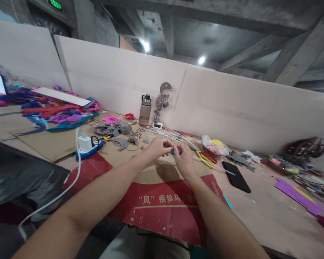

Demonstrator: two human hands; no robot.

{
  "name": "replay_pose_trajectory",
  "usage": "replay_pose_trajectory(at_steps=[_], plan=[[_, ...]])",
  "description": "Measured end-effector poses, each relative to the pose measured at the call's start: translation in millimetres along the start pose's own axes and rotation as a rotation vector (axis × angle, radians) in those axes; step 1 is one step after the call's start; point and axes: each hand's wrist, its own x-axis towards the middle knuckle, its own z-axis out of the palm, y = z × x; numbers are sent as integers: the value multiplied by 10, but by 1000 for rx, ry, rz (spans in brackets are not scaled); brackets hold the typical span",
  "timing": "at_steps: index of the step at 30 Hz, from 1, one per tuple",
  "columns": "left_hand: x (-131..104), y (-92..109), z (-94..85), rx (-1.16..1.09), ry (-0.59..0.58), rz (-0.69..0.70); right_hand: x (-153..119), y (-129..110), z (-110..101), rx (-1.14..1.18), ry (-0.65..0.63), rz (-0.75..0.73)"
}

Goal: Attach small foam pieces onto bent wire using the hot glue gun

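Observation:
My left hand [158, 148] and my right hand [184, 159] meet fingertip to fingertip above the cardboard sheet [148, 172]. Both are closed in a pinch. A small teal bit [172, 151] shows at the right fingertips; its kind is too small to tell. What the left fingers pinch, if anything, is hidden. Left of my hands lie grey crescent-shaped pieces [120, 143] and a grey cluster with pink dots [112, 127]. Yellow-handled scissors [205, 160] lie just right of my right hand, near a black phone [236, 176].
A water bottle [145, 111] and a grey pink-dotted ornament [162, 99] stand by the white partition [110, 79]. A blue power strip [90, 150] with a white cable sits at left. Colourful strips [59, 111] are heaped beyond. Purple sheets [298, 196] lie at right.

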Motion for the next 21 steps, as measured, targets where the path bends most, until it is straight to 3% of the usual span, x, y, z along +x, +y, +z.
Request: replay_pose_trajectory(at_steps=[7, 14, 21], plan=[[-1, -50, 51, 135, 76, 109, 15, 17, -19, 12, -21, -72], [8, -39, -12, 119, 183, 51, 22, 34, 40, 148, -44, -56], [0, 16, -52, 3, 187, 34, -9, -37, -1, 127, -40, -98]])
